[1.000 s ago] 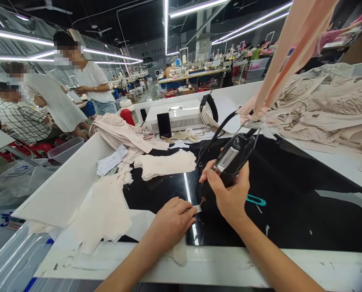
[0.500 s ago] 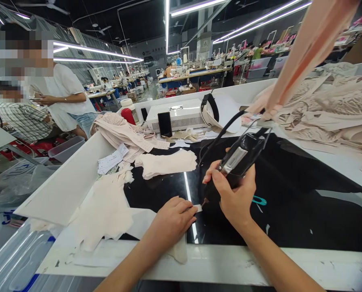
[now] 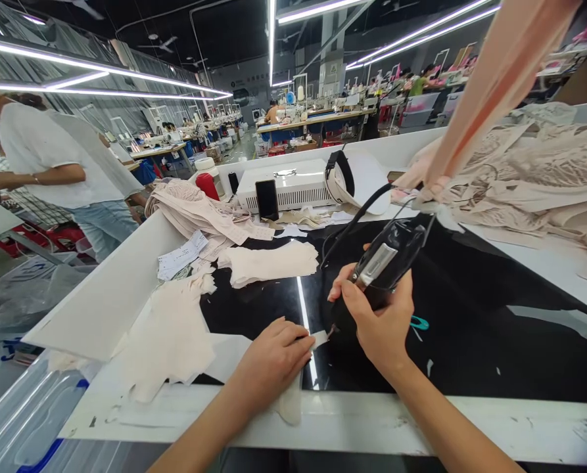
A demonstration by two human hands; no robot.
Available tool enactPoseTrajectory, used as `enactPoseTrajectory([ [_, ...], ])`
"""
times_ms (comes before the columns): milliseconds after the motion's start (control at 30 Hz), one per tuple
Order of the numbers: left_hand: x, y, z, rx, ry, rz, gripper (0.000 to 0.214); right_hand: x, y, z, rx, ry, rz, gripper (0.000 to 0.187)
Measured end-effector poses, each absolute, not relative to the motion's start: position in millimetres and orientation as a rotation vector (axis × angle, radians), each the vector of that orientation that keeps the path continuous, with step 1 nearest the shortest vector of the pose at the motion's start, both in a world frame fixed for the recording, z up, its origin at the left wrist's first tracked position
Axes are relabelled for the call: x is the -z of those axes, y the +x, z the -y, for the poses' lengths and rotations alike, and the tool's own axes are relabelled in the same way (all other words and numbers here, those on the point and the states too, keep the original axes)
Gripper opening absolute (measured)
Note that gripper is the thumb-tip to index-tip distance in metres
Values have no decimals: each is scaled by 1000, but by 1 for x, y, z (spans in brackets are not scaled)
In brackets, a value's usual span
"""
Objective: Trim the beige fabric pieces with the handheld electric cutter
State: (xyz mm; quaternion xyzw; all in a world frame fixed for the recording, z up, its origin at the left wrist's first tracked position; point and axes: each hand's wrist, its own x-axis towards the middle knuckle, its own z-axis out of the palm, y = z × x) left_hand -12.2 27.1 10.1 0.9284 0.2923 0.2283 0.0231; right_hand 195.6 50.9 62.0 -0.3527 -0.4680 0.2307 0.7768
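Observation:
My right hand (image 3: 384,322) is wrapped round a black corded hand tool (image 3: 384,259) with a silver plate on its side. The tool tilts down to the left, and its thin tip meets the end of a pale fabric piece (image 3: 319,339). Flat on the black tabletop, my left hand (image 3: 278,355) presses that fabric with its fingers together, covering most of it. A pink cloth strip (image 3: 500,98) holds the tool's upper end from above. Left of my hands lie a stack of cream fabric pieces (image 3: 169,341) and a second cream stack (image 3: 271,263).
A white vented box (image 3: 298,187) with a dark phone (image 3: 267,200) before it stands at the back. Beige garments (image 3: 534,177) are heaped on the right. A teal pin-like object (image 3: 420,322) lies right of my hand. One person (image 3: 61,157) stands at left.
Slightly more of the fabric end shows beyond my left fingertips. Both hands keep nearly the same place. The standing person has moved further left.

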Motion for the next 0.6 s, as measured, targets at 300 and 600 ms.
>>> enactPoseTrajectory([
  [300,-8,-24,-17,-735,2860,-918,25,-62,196,-47,-549,-744,992,42],
  [600,-5,-24,-13,-746,2870,-912,23,-58,199,-47,-561,-750,988,42],
])
